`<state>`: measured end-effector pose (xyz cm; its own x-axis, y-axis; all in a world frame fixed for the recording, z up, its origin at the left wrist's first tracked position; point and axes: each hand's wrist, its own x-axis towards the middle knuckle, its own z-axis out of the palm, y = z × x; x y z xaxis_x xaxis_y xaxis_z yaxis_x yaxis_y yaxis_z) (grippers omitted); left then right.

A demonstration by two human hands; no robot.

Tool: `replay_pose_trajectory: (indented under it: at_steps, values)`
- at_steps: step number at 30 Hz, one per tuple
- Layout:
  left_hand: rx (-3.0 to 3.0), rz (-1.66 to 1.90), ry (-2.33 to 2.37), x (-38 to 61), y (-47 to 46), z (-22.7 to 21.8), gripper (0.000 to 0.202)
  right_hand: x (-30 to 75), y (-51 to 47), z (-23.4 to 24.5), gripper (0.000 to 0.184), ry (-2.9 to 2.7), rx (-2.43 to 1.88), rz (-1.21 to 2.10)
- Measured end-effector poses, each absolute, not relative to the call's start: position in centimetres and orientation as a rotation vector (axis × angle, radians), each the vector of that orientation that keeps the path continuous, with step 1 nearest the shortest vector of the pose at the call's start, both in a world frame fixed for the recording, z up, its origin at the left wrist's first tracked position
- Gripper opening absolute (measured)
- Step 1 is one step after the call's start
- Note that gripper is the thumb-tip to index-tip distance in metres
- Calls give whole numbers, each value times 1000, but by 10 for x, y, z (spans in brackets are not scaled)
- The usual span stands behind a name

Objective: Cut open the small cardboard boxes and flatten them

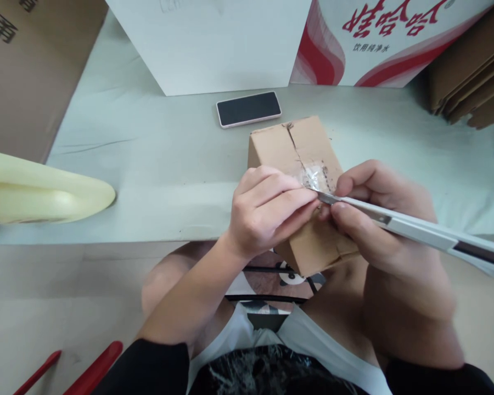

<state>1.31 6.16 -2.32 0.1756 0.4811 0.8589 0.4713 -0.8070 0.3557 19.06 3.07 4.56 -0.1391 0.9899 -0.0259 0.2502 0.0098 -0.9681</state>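
A small brown cardboard box (278,148) sits tilted at the table's front edge, partly over my lap. Wrinkled clear tape (315,176) lies across the seam on its top. My left hand (267,206) rests on the box with its fingers closed together at the tape's edge. Its thumb and whatever the fingertips pinch are hidden. In my right hand (379,214) is a utility knife (420,227) with a pale handle, gripped close to the blade between thumb and fingers. The blade's tip meets the tape beside my left fingertips.
Behind the box, a phone (249,109) lies on the pale green tabletop (168,164). White cartons (226,49) stand at the back. Folded cardboard (473,77) is stacked at right. A pale yellow curved object (45,189) and a large brown carton (33,82) occupy the left.
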Motion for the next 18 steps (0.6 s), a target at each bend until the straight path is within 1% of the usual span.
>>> replay_pose_trajectory:
  at_steps: [8, 18]
  values:
    - [2382, 1764, 948, 15, 63, -25, 10, 198, 34, 39, 25, -1624, -1222, 1172]
    - [2352, 1777, 924, 14, 65, -26, 13, 197, 33, 38, 25, -1584, -1261, 1156]
